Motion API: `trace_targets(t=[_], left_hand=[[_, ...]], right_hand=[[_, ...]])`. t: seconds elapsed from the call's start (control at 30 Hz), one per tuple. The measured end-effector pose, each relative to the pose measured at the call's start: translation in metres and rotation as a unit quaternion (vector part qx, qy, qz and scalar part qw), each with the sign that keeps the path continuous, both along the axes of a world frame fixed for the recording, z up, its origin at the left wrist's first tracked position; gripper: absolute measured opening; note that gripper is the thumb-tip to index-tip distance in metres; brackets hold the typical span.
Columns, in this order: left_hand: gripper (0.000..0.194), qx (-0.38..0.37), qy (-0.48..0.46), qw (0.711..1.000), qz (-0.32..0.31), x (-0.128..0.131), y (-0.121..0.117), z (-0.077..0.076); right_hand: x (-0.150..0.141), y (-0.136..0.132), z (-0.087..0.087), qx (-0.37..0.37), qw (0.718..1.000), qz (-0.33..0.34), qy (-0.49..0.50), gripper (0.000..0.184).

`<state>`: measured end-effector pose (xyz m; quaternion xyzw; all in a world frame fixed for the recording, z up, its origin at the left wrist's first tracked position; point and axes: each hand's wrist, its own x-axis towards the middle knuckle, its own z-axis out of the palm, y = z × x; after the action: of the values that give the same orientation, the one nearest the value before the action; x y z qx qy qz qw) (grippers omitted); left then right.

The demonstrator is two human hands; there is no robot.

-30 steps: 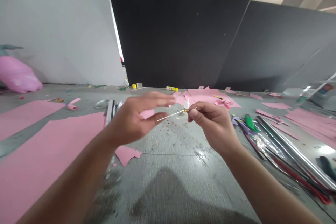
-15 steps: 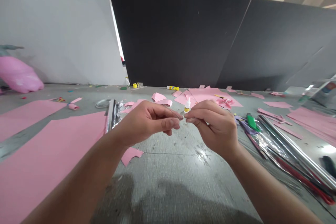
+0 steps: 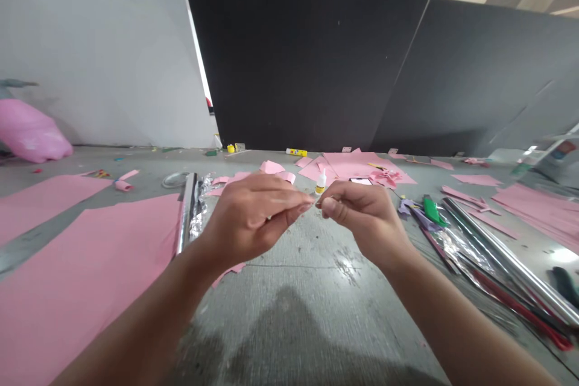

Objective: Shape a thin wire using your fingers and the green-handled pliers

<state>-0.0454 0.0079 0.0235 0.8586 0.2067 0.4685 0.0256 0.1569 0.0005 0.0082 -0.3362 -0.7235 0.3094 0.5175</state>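
Observation:
My left hand (image 3: 253,217) and my right hand (image 3: 364,211) meet nearly fingertip to fingertip above the grey table (image 3: 294,301). Each is closed in a pinch. Between the fingertips is something thin and tiny, too small to name. Just behind the fingertips stands a small white bottle with a yellow label (image 3: 321,183). Beyond my left hand lie folded pink paper pieces (image 3: 271,166), partly covered by it. A flat pale rectangle with a dark edge (image 3: 360,181) shows behind my right hand.
Large pink sheets (image 3: 90,265) and a silver foil roll (image 3: 186,211) lie left. To the right are another silver roll (image 3: 506,259), a green-handled tool (image 3: 433,211) and paper scraps (image 3: 484,208). A yellow glue tube (image 3: 296,152) lies near the black panel (image 3: 307,60).
My left hand has turned, its back now upward and its fingers closer together. My right thumb has come up across the fingertips. The pale rectangle behind my right hand has become visible.

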Motion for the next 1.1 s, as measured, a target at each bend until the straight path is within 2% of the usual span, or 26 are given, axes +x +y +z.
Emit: trace_targets(t=[0.07, 0.1, 0.17, 0.2, 0.27, 0.3, 0.37, 0.4, 0.43, 0.5, 0.57, 0.63, 0.77, 0.87, 0.93, 1.0, 1.03, 1.1], left_hand=[[0.023, 0.109, 0.052, 0.993, 0.014, -0.006, 0.003, 0.002], [0.025, 0.139, 0.067, 0.988, 0.022, -0.008, 0.004, 0.002], [0.027, 0.144, 0.066, 0.987, 0.03, -0.011, 0.008, 0.002], [0.029, 0.115, 0.053, 0.991, 0.033, -0.011, 0.01, 0.001], [0.035, -0.012, -0.005, 0.999, 0.046, -0.01, 0.013, -0.002], [0.039, -0.095, -0.055, 0.992, 0.057, -0.008, 0.014, -0.003], [0.041, -0.25, -0.202, 0.945, 0.062, -0.005, 0.016, -0.006], [0.039, -0.313, -0.268, 0.91, 0.048, -0.003, 0.016, -0.007], [0.038, -0.378, -0.294, 0.878, 0.016, -0.002, 0.016, -0.007], [0.037, -0.496, -0.25, 0.826, -0.091, -0.001, 0.014, -0.007], [0.03, -0.563, -0.18, 0.788, -0.172, -0.001, 0.012, -0.006], [0.021, -0.578, -0.15, 0.783, -0.174, -0.001, 0.01, -0.006], [0.018, -0.525, -0.116, 0.837, -0.098, -0.003, 0.011, -0.007], [0.015, -0.44, -0.087, 0.891, -0.067, -0.002, 0.011, -0.007], [0.01, -0.343, -0.074, 0.935, -0.054, -0.001, 0.01, -0.006], [0.006, -0.214, -0.061, 0.974, -0.048, -0.001, 0.009, -0.004], [0.007, -0.144, -0.053, 0.987, -0.047, -0.001, 0.009, -0.003], [0.011, -0.012, -0.031, 0.998, -0.048, -0.002, 0.008, 0.0]], right_hand=[[0.001, 0.002, 0.0, -0.114, 0.991, 0.069, 0.025, 0.021], [0.001, 0.003, 0.0, -0.146, 0.984, 0.091, 0.036, 0.022], [0.001, 0.004, 0.0, -0.147, 0.984, 0.084, 0.053, 0.022], [0.002, 0.004, 0.0, -0.119, 0.99, 0.055, 0.053, 0.021], [0.002, 0.003, 0.002, -0.02, 0.999, -0.022, 0.031, 0.016], [0.002, 0.003, 0.003, 0.042, 0.997, -0.058, 0.012, 0.013], [0.003, 0.002, 0.004, 0.162, 0.979, -0.116, -0.029, 0.009], [0.004, 0.001, 0.004, 0.214, 0.966, -0.138, -0.046, 0.01], [0.005, 0.001, 0.004, 0.256, 0.952, -0.155, -0.065, 0.011], [0.007, 0.002, 0.003, 0.318, 0.927, -0.17, -0.104, 0.013], [0.008, 0.005, 0.001, 0.359, 0.91, -0.157, -0.137, 0.014], [0.008, 0.007, -0.001, 0.384, 0.899, -0.144, -0.155, 0.015], [0.006, 0.008, -0.004, 0.399, 0.891, -0.135, -0.168, 0.017], [0.003, 0.005, -0.002, 0.363, 0.912, -0.115, -0.155, 0.013], [0.002, 0.003, -0.001, 0.286, 0.946, -0.092, -0.119, 0.01], [0.001, 0.003, -0.001, 0.156, 0.985, -0.05, -0.059, 0.01], [0.001, 0.003, -0.001, 0.082, 0.996, -0.018, -0.027, 0.012], [0.001, 0.004, -0.003, -0.048, 0.997, 0.053, 0.028, 0.017]])
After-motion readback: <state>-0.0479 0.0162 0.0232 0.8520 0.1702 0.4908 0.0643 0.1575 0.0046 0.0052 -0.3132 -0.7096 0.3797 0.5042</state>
